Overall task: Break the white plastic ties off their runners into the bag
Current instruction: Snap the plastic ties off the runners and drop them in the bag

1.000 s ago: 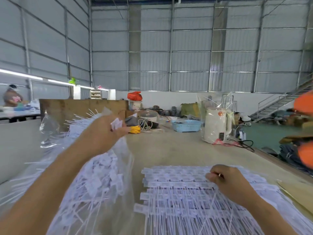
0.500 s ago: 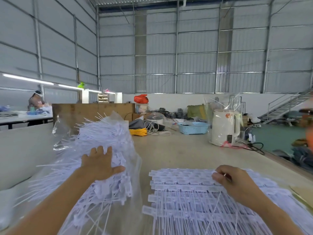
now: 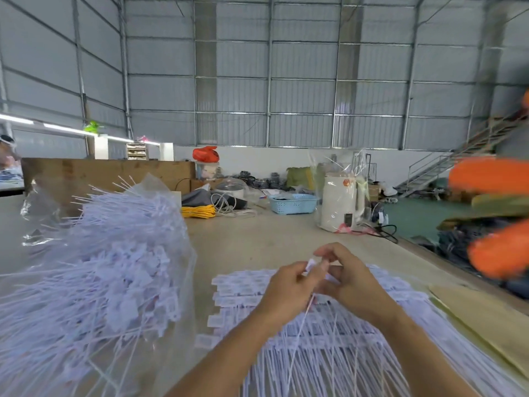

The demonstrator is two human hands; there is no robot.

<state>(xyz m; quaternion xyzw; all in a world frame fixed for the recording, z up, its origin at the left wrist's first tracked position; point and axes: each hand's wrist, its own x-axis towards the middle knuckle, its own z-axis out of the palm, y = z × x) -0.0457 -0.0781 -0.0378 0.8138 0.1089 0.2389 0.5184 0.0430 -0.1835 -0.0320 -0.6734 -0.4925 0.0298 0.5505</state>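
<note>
Over the stack of runners (image 3: 329, 339) at the near edge of the counter (image 3: 257, 239), we bring both hands together and work on a single white tie (image 3: 310, 266). Our left hand (image 3: 286, 290) pinches the tie's flat tag end between thumb and fingertips, and our right hand (image 3: 352, 282) curls its fingers around the same piece from the other side, so the two hands touch just above the stack. The tie's thin tail (image 3: 297, 336) hangs down from the pinch toward us, across the sheets below. The runners lie flat in overlapping layers, their tags in rows at the far side and their long strands running toward us. To our left stands the clear plastic bag (image 3: 160, 296), heaped with loose white ties (image 3: 114, 267) whose ends poke out of its open top. Farther along the counter we see a yellow coiled cable (image 3: 199, 211), a light blue basket (image 3: 292, 203) and a white kettle (image 3: 339, 206) wrapped in clear plastic. A blurred orange shape (image 3: 492, 219) fills the right edge; we cannot tell what it is.
</note>
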